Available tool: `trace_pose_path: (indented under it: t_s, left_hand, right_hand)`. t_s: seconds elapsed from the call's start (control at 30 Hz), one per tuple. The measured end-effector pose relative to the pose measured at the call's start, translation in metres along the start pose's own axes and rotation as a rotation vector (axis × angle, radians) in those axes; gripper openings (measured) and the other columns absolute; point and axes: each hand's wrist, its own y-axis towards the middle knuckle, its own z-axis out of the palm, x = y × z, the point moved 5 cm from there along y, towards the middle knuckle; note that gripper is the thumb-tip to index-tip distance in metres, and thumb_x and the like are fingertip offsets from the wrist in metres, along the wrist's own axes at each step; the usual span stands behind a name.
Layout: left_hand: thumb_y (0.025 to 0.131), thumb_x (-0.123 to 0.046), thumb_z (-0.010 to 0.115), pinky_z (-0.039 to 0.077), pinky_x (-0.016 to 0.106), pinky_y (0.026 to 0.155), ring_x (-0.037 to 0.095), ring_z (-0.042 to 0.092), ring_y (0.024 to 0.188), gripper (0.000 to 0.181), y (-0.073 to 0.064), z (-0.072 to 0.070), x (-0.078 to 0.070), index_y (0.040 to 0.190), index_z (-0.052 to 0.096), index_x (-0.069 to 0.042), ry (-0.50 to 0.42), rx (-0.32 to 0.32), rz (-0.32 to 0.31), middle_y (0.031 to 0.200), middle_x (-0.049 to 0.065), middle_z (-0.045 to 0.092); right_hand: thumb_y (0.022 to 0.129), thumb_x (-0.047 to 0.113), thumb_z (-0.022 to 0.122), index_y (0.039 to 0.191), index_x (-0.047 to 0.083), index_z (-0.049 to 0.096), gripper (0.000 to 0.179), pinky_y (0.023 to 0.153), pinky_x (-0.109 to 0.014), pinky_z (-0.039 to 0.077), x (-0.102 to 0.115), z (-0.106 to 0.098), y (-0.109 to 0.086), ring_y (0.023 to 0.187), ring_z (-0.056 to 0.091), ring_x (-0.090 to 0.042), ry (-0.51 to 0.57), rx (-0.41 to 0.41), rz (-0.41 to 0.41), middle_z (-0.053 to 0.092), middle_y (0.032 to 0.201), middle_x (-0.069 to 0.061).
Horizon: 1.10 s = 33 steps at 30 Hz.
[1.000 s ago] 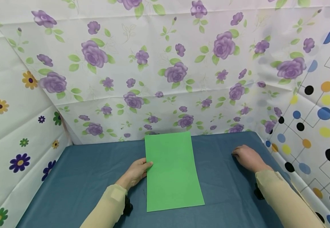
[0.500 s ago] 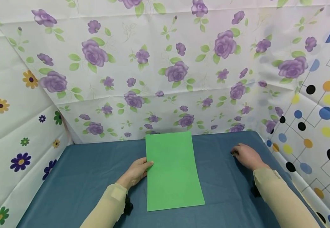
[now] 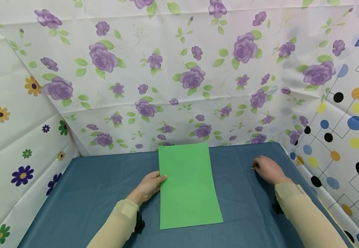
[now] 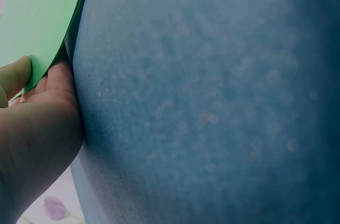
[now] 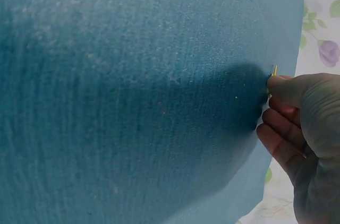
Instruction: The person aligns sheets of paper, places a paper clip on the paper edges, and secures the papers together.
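A green sheet of paper (image 3: 188, 186) lies upright in front of me at the middle of the table. My left hand (image 3: 146, 188) pinches its left edge, thumb on top and fingers underneath; the left wrist view shows the sheet (image 4: 45, 11) curving up from the cloth there. Over at the right, my right hand (image 3: 270, 171) holds a tiny, thin yellowish piece of wire, a paper clip by its look (image 5: 274, 70), between thumb and forefinger. Its other fingers curl loosely in the right wrist view, and most of the clip is hidden by the fingertips.
A blue cloth (image 3: 114, 172) covers the table. Behind it hangs a white sheet with purple roses (image 3: 173, 69). Patterned sheets close in both sides, one with daisies (image 3: 12, 137) and one with coloured dots (image 3: 346, 137). The right forearm is near the dotted sheet.
My right hand has shifted slightly to the left and up, and the small clip now shows at its fingertips. The left hand and the green sheet have stayed in place.
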Motion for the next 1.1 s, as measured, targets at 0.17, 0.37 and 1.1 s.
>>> trace_pose_path:
  t_s: [0.17,0.37,1.1]
  left_hand:
    - [0.11,-0.015,0.051,0.058,0.038,0.09,0.027,0.068,0.109,0.038,-0.0008,0.0003,-0.0007,0.141,0.052,0.006,-0.001,0.004,0.002,0.126,0.017,0.066]
    - [0.11,-0.014,0.05,0.058,0.038,0.091,0.028,0.068,0.11,0.038,-0.0011,0.0006,-0.0014,0.142,0.052,0.006,0.001,0.013,0.004,0.127,0.017,0.066]
    - [0.11,-0.014,0.051,0.058,0.038,0.09,0.027,0.068,0.109,0.036,-0.0013,-0.0001,-0.0017,0.14,0.054,0.006,-0.003,0.005,0.004,0.124,0.016,0.067]
  right_hand:
    - [0.097,0.003,0.067,0.099,0.005,0.076,0.009,0.076,-0.05,0.056,-0.0003,-0.0016,0.0012,0.085,0.064,-0.028,0.016,0.015,0.009,0.065,0.094,-0.009]
    - [0.097,0.003,0.068,0.099,0.003,0.076,0.008,0.076,-0.05,0.056,-0.0008,-0.0029,0.0014,0.085,0.065,-0.028,0.047,0.033,0.029,0.066,0.095,-0.011]
    - [0.097,0.008,0.071,0.098,0.005,0.07,0.003,0.07,-0.046,0.052,-0.0028,-0.0003,0.0057,0.078,0.058,-0.021,0.081,0.066,0.017,0.062,0.091,-0.008]
